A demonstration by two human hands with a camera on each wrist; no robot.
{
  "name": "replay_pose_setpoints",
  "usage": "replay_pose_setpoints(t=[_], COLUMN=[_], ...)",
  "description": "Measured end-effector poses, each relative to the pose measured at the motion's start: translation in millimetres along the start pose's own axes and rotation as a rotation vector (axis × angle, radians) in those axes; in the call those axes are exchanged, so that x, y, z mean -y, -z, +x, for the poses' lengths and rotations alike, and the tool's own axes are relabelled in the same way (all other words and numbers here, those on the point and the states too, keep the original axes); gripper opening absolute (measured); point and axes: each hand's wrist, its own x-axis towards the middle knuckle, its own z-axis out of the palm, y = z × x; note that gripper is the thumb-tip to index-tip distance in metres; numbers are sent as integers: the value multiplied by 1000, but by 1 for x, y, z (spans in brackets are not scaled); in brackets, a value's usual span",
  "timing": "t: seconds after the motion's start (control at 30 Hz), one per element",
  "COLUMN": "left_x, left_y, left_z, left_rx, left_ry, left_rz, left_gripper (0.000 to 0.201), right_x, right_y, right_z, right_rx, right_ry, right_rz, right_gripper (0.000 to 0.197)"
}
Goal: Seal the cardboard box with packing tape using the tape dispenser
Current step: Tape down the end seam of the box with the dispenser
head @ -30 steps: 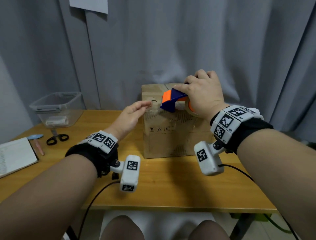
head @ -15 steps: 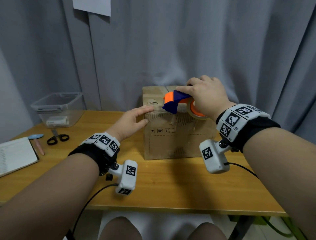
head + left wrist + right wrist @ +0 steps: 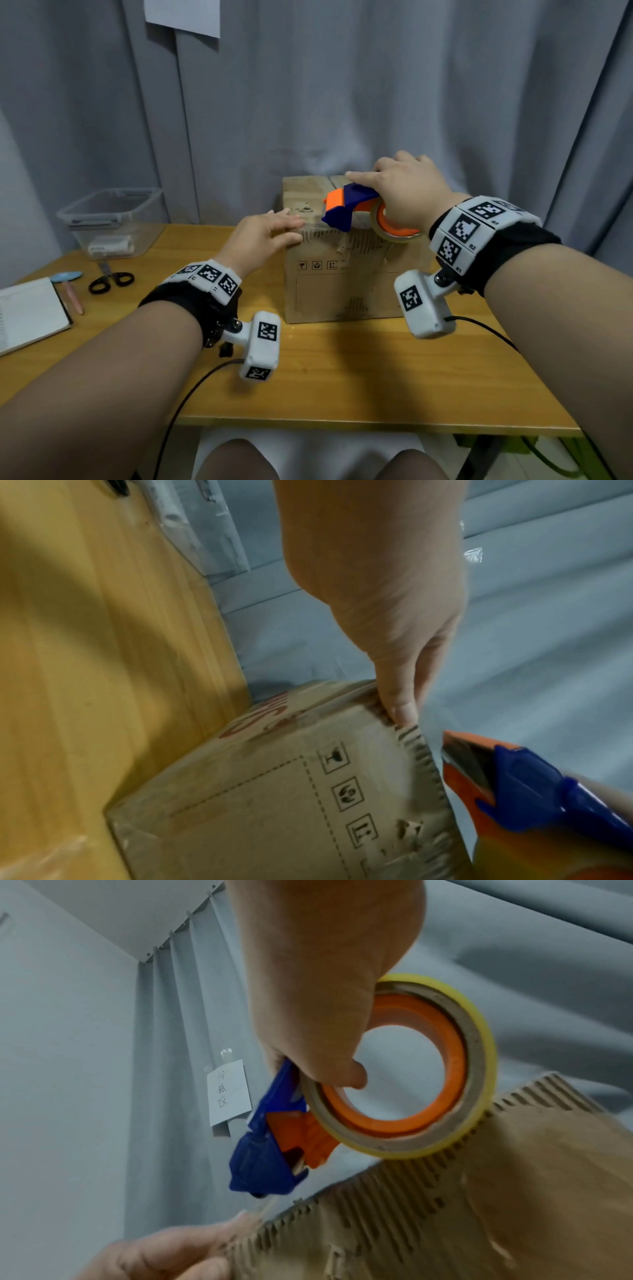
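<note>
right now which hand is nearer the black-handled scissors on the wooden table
Left. The left hand presses the cardboard box's near-left top corner, on the side of the black-handled scissors. The right hand grips the tape dispenser over the box top, farther right.

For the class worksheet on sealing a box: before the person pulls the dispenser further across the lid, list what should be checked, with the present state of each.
1. Right hand grips the tape dispenser firmly: ok, thumb through the roll's core.
2. Left hand pins the tape's start at the near left top edge of the cardboard box: ok, fingers lie on that edge.
3. Tape runs from the dispenser's mouth to the box: ok, a clear strip shows in the right wrist view.
4. Top flaps closed flat: cannot tell, hands cover much of the lid.
5. Tape lined up over the seam: cannot tell.
6. Box stands steady on the table: ok.
</note>
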Motion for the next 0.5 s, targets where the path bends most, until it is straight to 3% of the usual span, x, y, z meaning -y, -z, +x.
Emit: replay_pose_setpoints(t=[0.13, 0.33, 0.5], left_x=[-13, -11, 15], left_y=[0, 12, 45], left_z=[0, 1, -7], left_rx=[93, 75, 110], left_ry=[-110, -157, -124], left_rz=[312, 294, 353], left_gripper=[47, 37, 32], right_x=[-5, -2, 25], right_y=[2, 1, 10], right_z=[11, 24, 32], right_rx=[68, 66, -25], right_ry=[47, 95, 189], right_rz=[-26, -11, 41], right_gripper=[62, 64, 59])
